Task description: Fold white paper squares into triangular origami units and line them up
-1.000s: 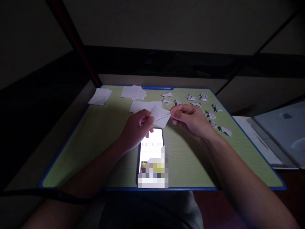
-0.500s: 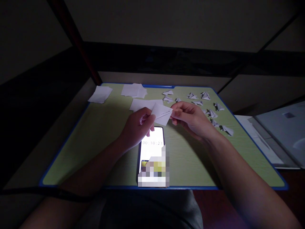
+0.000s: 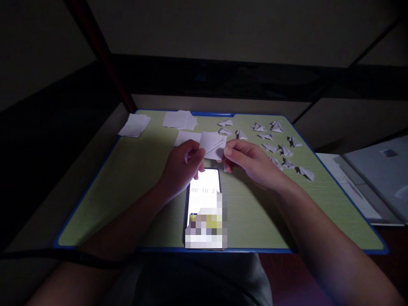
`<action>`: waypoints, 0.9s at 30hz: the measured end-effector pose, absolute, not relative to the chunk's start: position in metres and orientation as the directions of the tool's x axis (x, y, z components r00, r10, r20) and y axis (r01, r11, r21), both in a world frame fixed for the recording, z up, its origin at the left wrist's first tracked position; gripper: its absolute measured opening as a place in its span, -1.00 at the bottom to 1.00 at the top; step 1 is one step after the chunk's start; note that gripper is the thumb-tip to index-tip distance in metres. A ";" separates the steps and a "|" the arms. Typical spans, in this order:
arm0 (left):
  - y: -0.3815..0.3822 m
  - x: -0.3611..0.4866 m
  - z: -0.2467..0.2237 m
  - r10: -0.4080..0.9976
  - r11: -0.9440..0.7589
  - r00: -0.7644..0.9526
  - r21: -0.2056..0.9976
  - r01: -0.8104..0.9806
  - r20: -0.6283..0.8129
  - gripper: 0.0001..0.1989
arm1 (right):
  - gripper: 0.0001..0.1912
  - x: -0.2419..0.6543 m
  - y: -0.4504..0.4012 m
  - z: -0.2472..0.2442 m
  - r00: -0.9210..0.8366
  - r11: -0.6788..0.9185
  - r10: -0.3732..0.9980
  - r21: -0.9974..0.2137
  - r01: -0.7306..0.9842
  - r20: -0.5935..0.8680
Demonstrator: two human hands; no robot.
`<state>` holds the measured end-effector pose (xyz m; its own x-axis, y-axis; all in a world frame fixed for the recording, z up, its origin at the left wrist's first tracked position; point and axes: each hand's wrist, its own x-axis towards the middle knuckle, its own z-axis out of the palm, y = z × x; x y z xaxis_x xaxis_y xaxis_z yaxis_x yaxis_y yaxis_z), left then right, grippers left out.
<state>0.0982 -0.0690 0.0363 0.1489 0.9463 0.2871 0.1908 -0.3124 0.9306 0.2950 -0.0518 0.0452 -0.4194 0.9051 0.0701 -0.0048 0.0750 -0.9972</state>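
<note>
A small white square of paper [image 3: 213, 145] with a slanting crease or folded edge is held up over the middle of the green table. My left hand [image 3: 185, 163] pinches its left edge between thumb and fingers. On its right edge, the thumb and fingers of my right hand [image 3: 244, 158] are closed. Below the paper lies a lit phone [image 3: 205, 199] showing a timer, its lower part pixelated. Behind the held paper, another white sheet [image 3: 186, 138] lies flat, partly covered.
Several small folded paper shapes [image 3: 284, 151] are spread over the table's right back area. Loose white sheets [image 3: 180, 120] lie at the back, and a stack of paper [image 3: 134, 125] sits at the back left corner. The green table [image 3: 127, 187] has a blue rim.
The held paper has turned so that its edges look more upright and square. My right hand has shifted slightly left and down, uncovering more folded shapes behind it.
</note>
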 end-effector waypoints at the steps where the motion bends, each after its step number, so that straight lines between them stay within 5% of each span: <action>1: -0.069 0.099 0.036 0.945 -0.313 0.158 0.931 0.187 0.286 -0.78 | -0.65 0.295 -0.053 0.045 -0.429 0.090 0.900 -0.996 0.027 0.070; 17: -0.072 0.099 0.042 0.935 -0.285 0.259 0.949 0.137 0.243 -0.77 | -0.76 0.293 -0.055 0.048 -0.412 0.086 0.911 -0.981 0.171 0.008; 27: -0.065 0.093 0.034 0.936 -0.139 0.325 0.990 -0.013 0.135 -0.77 | -0.79 0.292 -0.057 0.054 -0.352 0.085 0.935 -0.993 0.081 0.051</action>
<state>0.0929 -0.0647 0.0336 0.3251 0.9360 0.1352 -0.0130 -0.1386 0.9903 0.2923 -0.0571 0.0539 -0.3521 0.9345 0.0512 0.0813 0.0850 -0.9931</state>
